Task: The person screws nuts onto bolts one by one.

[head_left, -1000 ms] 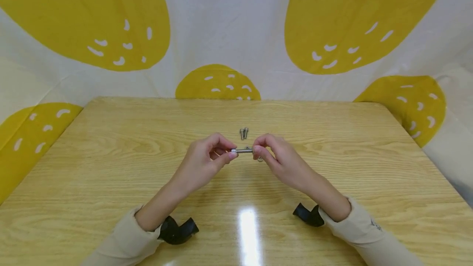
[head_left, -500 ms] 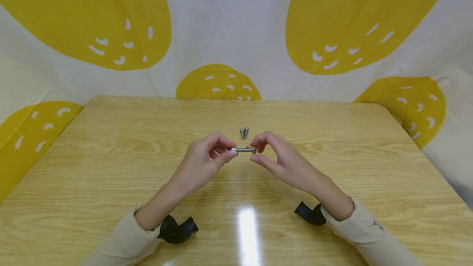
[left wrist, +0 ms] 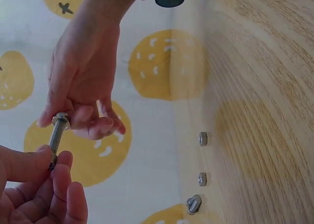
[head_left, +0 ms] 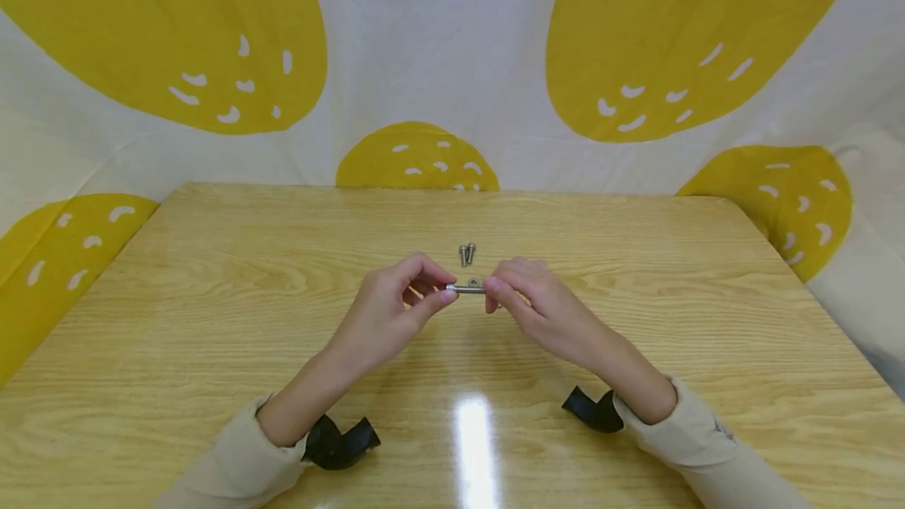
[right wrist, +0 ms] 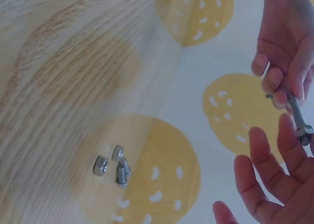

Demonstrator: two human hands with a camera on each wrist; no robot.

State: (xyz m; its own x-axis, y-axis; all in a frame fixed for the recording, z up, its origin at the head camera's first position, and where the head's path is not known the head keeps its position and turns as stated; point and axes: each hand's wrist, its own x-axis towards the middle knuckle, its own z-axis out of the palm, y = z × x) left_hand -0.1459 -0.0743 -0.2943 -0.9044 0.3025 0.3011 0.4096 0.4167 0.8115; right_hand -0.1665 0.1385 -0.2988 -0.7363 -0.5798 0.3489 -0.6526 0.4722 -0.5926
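A silver bolt (head_left: 470, 290) lies level between the hands, above the table. My left hand (head_left: 392, 306) pinches its head end between thumb and fingers. At the other end my right hand (head_left: 543, 306) has its thumb and index finger on a hex nut (left wrist: 61, 118), which sits around the bolt's tip. In the head view the right fingers cover that nut. The right wrist view shows the nut (right wrist: 304, 130) beside the index finger, with the other right fingers spread apart. Bare thread shows along the shaft (left wrist: 56, 137) between the two hands.
Two short screws (head_left: 467, 254) lie side by side on the wooden table (head_left: 283, 258), beyond the hands. A loose nut (head_left: 474, 282) lies just behind the bolt, and a second nut (left wrist: 203, 138) rests nearby. A cloth with yellow fruit (head_left: 438, 61) hangs behind the table.
Half a second ago the right thumb and index finger stood apart, showing the nut on the bolt's end; now they are closed around it again. The left hand has hardly moved.
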